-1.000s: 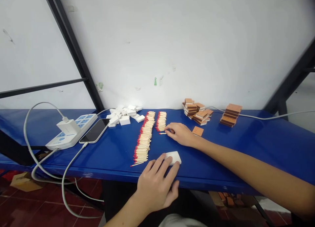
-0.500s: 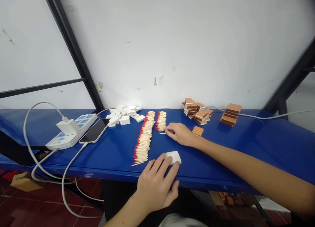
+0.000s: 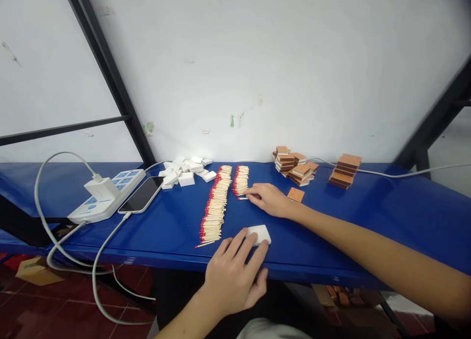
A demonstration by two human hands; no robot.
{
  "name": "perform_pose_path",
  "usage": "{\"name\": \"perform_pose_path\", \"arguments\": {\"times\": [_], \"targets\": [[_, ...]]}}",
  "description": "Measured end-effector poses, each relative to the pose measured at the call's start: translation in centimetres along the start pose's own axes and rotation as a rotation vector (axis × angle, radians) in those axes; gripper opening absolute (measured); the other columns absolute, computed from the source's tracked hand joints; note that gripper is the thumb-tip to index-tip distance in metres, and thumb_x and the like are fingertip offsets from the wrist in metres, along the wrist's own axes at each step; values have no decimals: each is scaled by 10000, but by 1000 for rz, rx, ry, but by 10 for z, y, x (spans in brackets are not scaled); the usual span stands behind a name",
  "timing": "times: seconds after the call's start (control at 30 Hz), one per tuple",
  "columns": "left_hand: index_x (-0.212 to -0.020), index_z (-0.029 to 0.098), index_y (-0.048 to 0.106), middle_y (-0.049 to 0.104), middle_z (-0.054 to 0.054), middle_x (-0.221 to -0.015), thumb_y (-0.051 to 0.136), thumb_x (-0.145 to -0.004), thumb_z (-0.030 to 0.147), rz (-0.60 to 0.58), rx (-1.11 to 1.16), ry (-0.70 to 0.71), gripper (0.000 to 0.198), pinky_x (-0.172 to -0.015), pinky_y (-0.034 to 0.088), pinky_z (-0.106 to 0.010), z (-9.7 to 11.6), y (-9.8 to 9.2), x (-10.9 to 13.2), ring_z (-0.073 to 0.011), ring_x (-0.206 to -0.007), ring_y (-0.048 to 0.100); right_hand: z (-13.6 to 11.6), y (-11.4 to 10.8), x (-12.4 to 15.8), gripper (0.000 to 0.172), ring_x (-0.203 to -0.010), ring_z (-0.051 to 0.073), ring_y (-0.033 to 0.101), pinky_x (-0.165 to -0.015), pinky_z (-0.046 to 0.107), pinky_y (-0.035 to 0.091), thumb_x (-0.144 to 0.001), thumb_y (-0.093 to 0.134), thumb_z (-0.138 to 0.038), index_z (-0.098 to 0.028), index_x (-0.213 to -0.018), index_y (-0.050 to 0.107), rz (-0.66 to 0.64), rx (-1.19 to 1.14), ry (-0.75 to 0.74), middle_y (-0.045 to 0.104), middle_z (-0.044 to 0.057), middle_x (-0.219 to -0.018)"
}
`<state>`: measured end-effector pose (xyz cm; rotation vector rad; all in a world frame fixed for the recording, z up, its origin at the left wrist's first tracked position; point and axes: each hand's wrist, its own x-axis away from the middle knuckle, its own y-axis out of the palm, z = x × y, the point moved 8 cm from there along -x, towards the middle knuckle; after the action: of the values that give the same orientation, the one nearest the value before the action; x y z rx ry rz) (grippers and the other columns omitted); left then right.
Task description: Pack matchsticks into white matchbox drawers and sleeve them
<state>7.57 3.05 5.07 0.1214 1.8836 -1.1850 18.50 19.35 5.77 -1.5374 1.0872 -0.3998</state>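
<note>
Blue bench [image 3: 375,201], glossy top, backed up against a white wall [image 3: 206,74] with scuffs and a few green marks. Dark frame posts lean into view on both sides: left post [image 3: 103,59], right post [image 3: 430,128]. Floor [image 3: 47,314] is red tile; a torn-looking carton [image 3: 39,271] sits on it, lower left.

Left hand [image 3: 235,275] at the front edge: fingers spread, tips resting on a white box [image 3: 263,233] lying on the bench, thumb clear of it. Right hand [image 3: 271,200] is further back: thumb and index tips together at the plain end of a loose match [image 3: 241,198]. Can't tell if they actually grip it. That match lies just in front of the short match row [image 3: 241,179]. Long match row [image 3: 215,206] runs beside it, apart, red heads to the left in both.

Back left: heap of white boxes [image 3: 186,179]. Back right: brown boxes in a messy pile [image 3: 294,167], plus a neater stack [image 3: 345,171] well apart. One single brown box [image 3: 295,195] flat near the right wrist.

Far left: power strip [image 3: 91,211] with a charger [image 3: 101,189] plugged in, phone [image 3: 142,195] alongside, white cable [image 3: 94,268] drooping over the front edge.
</note>
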Motion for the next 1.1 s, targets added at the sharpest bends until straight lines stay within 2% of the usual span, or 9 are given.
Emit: {"name": "perform_pose_path", "arguments": {"times": [0.27, 0.53, 0.9, 1.1], "targets": [[-1231, 164, 641, 694, -91, -1169, 474, -900, 297, -5, 2, -1, 394, -839, 492, -385, 0, 1, 1, -301, -1155, 604, 2, 0, 0, 295, -769, 149, 579, -694, 251, 370, -957, 492, -238, -219, -1149, 715, -5, -26, 25, 694, 47, -909], [-1224, 160, 644, 696, -91, -1163, 473, -901, 289, -3, 9, 0, 387, -837, 489, -385, 0, 0, 0, -301, -1155, 605, -3, -3, 1, 242, -716, 131, 544, -658, 243, 331, -954, 485, -212, -197, -908, 723, 13, -40, -11, 653, 28, -825], [-1228, 163, 643, 697, -87, -1165, 473, -901, 288, -2, 3, -1, 389, -831, 493, -382, 0, 0, -1, -298, -1147, 609, 0, -3, 1, 201, -687, 122, 525, -641, 236, 328, -936, 519, -214, -181, -960, 717, 52, -65, 6, 655, 20, -803], [-1229, 162, 643, 696, -90, -1166, 473, -900, 294, -7, 5, -3, 393, -831, 498, -385, 0, 0, 0, -300, -1148, 610, -1, -2, 1, 241, -751, 141, 572, -675, 243, 359, -939, 516, -219, -202, -1052, 729, 32, -47, 6, 690, 41, -889]]}}
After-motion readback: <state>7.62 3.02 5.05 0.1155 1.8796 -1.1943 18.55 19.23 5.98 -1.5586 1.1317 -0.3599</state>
